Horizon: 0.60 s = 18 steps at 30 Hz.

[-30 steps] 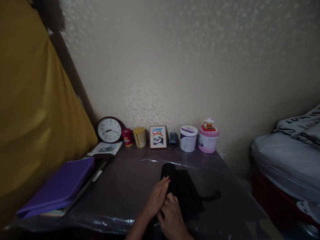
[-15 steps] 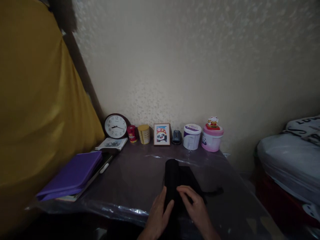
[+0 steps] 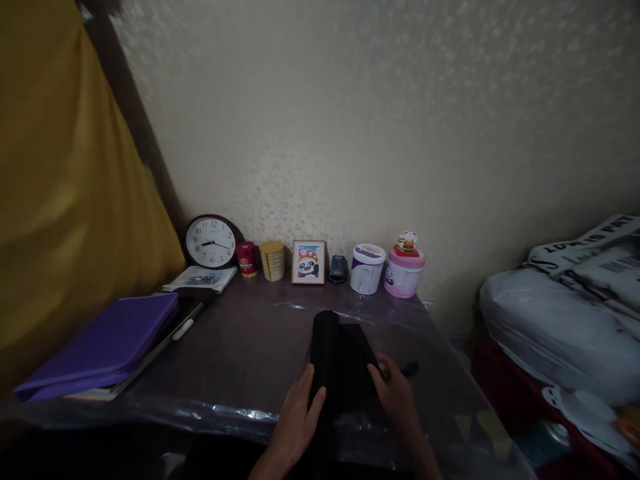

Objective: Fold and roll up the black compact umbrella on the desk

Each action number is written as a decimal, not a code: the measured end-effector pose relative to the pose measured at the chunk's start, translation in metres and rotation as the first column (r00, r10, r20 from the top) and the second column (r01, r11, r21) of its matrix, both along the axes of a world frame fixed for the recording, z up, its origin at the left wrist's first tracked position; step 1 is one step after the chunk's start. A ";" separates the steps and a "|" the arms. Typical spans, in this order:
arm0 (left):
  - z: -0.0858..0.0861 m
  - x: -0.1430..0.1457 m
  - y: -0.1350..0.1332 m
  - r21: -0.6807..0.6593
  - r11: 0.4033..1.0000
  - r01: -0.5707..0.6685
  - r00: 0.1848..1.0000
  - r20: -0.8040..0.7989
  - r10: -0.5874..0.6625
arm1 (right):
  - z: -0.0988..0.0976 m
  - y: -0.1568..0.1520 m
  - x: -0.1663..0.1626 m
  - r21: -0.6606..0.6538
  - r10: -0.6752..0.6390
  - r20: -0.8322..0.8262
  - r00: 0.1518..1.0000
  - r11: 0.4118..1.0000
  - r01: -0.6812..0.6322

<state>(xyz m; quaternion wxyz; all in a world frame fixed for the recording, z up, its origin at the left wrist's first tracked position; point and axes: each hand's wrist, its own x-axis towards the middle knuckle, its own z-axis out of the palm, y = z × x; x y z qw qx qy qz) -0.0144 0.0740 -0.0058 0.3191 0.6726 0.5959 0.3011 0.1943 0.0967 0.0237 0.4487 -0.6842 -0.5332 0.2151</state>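
A black roll (image 3: 325,347), which looks like cloth, lies lengthwise on the table in front of me. From its right side a flat black flap (image 3: 356,360) spreads over the tabletop. My left hand (image 3: 296,417) grips the roll's left side, thumb on top and fingers along the edge. My right hand (image 3: 395,397) pinches the flap's right edge between thumb and fingers. Just past those fingers pokes out a dark strap end (image 3: 411,369). The near end of the roll is too dark to make out.
Along the wall stand a clock (image 3: 211,243), a red can (image 3: 247,260), a yellow tin (image 3: 272,261), a framed panda picture (image 3: 309,263), a small dark device (image 3: 338,268), a white tub (image 3: 367,270) and a pink tub (image 3: 404,275). Purple folders (image 3: 105,343) lie left.
My right hand has moved from beside the roll out to the flap's right edge and taken hold there. My left hand stays on the roll. The view has turned slightly right.
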 end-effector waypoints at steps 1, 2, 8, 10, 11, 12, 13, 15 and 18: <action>0.001 0.000 0.000 -0.004 1.000 0.000 1.000 0.002 0.000 | 0.001 0.000 -0.004 -0.018 -0.005 -0.040 0.999 1.000 0.004; 0.001 0.000 0.000 -0.008 1.000 -0.001 1.000 0.003 0.001 | 0.000 0.000 -0.007 -0.033 -0.006 -0.086 0.996 0.999 0.004; 0.002 0.000 0.000 0.001 1.000 0.016 1.000 0.002 -0.016 | -0.017 0.002 -0.020 0.020 0.054 -0.275 0.960 0.999 -0.050; 0.001 0.000 0.000 0.004 1.000 0.026 1.000 0.002 -0.026 | -0.016 0.001 -0.027 0.044 0.044 -0.268 0.963 0.998 -0.033; 0.000 0.001 0.000 0.005 1.000 0.026 1.000 0.000 -0.026 | -0.013 0.001 -0.031 0.062 0.050 -0.257 0.965 0.997 -0.035; 0.000 0.001 0.000 0.008 1.000 0.025 1.000 -0.003 -0.025 | -0.010 0.001 -0.036 0.087 0.072 -0.250 0.966 0.995 -0.052; -0.001 0.001 0.000 0.013 1.000 0.023 1.000 -0.007 -0.023 | -0.007 0.001 -0.042 0.112 0.111 -0.244 0.963 0.990 -0.086; -0.003 0.000 0.001 0.029 0.999 0.018 1.000 -0.011 -0.018 | -0.003 0.003 -0.055 0.150 0.201 -0.225 0.953 0.974 -0.170; -0.007 -0.001 0.002 0.032 0.999 0.023 1.000 0.004 -0.023 | -0.004 0.006 -0.072 0.134 0.241 -0.131 0.962 0.965 -0.224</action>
